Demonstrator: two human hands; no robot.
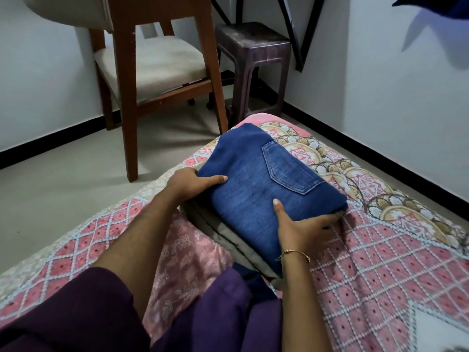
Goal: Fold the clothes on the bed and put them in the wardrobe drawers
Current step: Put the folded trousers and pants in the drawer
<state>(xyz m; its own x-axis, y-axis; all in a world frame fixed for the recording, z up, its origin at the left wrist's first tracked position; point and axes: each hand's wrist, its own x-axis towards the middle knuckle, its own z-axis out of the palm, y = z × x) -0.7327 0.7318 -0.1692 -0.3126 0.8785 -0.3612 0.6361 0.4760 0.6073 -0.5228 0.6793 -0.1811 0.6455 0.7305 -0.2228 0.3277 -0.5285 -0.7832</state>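
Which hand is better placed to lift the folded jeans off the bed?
Neither alone: left hand and right hand each grip a side of the folded jeans, thumbs on top.

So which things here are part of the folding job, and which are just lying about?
Part of the job:
folded jeans
grey folded clothes under the jeans
left hand and right hand, gripping the stack's sides
bed

Just lying about:
wooden chair
plastic stool
pink floral cloth near the person's lap
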